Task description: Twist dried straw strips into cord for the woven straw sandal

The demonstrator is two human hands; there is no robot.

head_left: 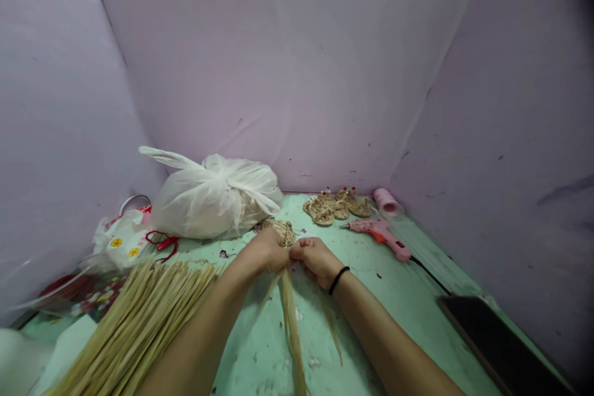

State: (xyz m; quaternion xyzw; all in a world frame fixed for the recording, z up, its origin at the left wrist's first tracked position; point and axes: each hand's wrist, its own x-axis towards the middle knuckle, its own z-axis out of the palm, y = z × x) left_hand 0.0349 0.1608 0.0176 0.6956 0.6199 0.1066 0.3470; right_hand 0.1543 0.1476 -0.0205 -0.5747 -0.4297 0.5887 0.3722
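My left hand (273, 250) and my right hand (316, 260) meet near the middle of the table, fingers closed. Long flat straw strands (291, 322) hang from under my left hand toward me. A thinner strand (330, 325) trails below my right hand, which pinches at the fingertips. Just beyond my left hand lies a coil of twisted straw (281, 230), partly covered by that hand. The fingers hide exactly where the strands are gripped.
A straw bundle (134, 328) lies at left, near a knotted white plastic bag (218, 198) and red cord (164, 242). Small woven straw sandals (325, 207), a pink glue gun (378, 235), a thread spool (387, 202) and a dark phone-like slab (496, 343) occupy the right side. Walls enclose the table.
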